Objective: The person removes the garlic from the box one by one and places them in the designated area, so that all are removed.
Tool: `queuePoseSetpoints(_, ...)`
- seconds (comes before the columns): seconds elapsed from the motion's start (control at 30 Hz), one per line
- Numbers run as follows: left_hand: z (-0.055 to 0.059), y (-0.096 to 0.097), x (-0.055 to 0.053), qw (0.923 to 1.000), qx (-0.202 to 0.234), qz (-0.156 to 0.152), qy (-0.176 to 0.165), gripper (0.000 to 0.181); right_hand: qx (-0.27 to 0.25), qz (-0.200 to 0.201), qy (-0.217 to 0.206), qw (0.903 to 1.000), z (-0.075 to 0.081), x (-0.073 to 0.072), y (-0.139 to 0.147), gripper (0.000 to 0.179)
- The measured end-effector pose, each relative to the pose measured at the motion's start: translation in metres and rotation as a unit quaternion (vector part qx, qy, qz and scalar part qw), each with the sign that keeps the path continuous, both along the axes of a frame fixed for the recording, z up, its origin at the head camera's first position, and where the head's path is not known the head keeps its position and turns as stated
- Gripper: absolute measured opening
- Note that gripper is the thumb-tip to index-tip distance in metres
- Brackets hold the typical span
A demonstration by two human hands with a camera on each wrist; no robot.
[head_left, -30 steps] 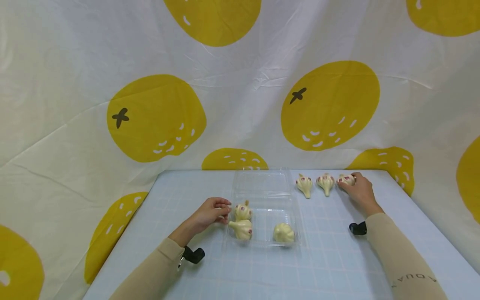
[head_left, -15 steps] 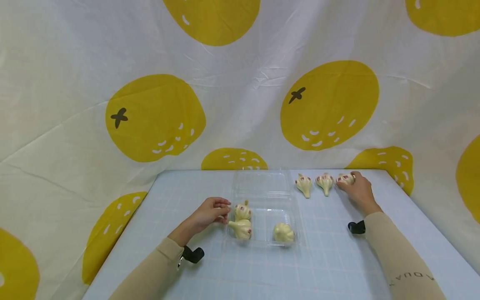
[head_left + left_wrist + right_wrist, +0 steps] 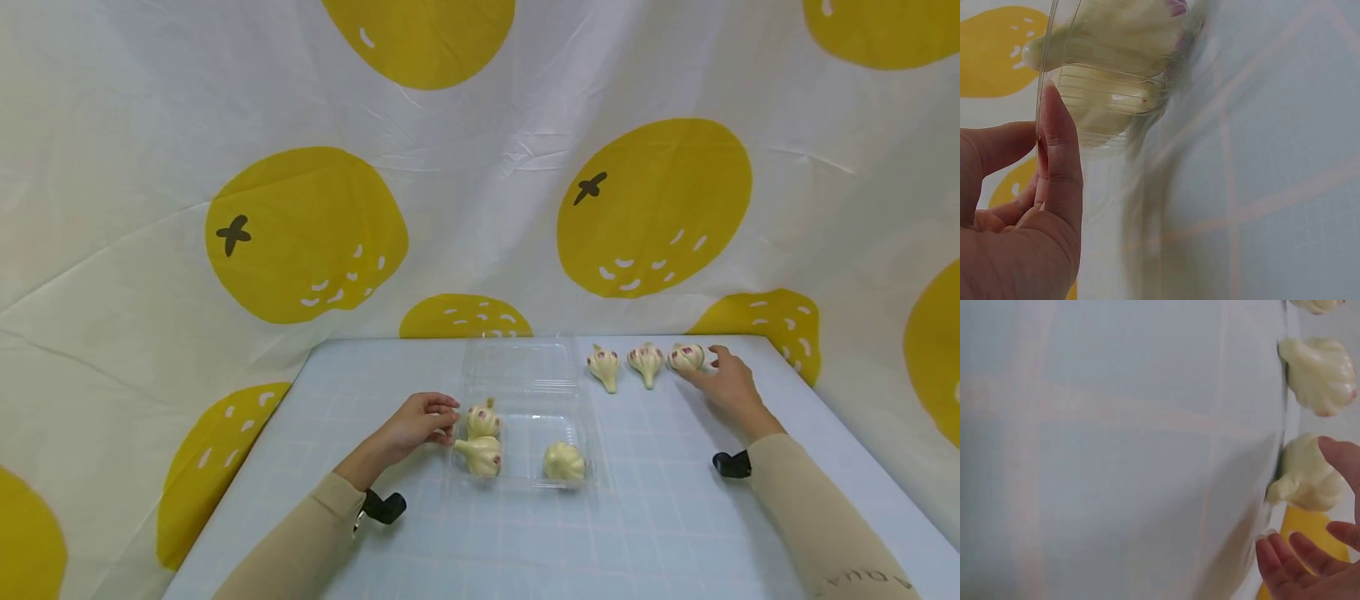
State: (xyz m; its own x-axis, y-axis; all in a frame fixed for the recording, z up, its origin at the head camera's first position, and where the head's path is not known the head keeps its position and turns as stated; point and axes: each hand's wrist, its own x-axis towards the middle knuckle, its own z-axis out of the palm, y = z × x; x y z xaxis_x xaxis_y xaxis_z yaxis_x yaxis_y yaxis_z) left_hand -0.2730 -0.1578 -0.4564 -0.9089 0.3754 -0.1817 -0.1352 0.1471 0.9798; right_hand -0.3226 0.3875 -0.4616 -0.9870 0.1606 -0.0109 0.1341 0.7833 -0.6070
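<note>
Hard to make out: transparent clamshell container [image 3: 517,483], edges fading into the blue table [image 3: 637,533]; right thumb covers part of the rightmost bulb [image 3: 686,357], contact uncertain; one table bulb cut off at the top of the right wrist view.
Garlic count: 6. Three bulbs in the base [image 3: 483,457], two together at left, one front right; three table bulbs [image 3: 647,363] in a row right of the clamshell's open lid [image 3: 521,362].
Left hand [image 3: 420,425]: pinching the clamshell's left rim.
Right hand [image 3: 727,387]: well right of the clamshell, fingers parted beside the rightmost bulb, gripping nothing.
In between: two table bulbs, clamshell lid side.
Behind clamshell: yellow-fruit-print cloth [image 3: 480,208].
</note>
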Motion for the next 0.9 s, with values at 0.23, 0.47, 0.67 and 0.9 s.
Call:
queuePoseSetpoints(0.23,-0.001,0.0,-0.001,1.0,-0.002,0.0,-0.001,0.036,0.035,0.031,0.016,0.9988,0.008,0.008,0.006,0.088)
queuePoseSetpoints(0.47,0.0,-0.001,-0.002,1.0,-0.007,0.002,-0.003,0.036,0.064,0.054,0.058,0.9948,0.018,0.019,-0.001,0.069)
queuePoseSetpoints(0.67,-0.001,0.0,-0.002,1.0,-0.003,0.002,-0.004,0.036,0.051,0.08,0.055,0.994,0.025,0.028,-0.014,0.066)
queuePoseSetpoints(0.9,0.0,-0.001,-0.002,1.0,-0.002,0.001,-0.006,0.036,0.036,0.119,0.068,0.9898,0.031,0.039,-0.039,0.062)
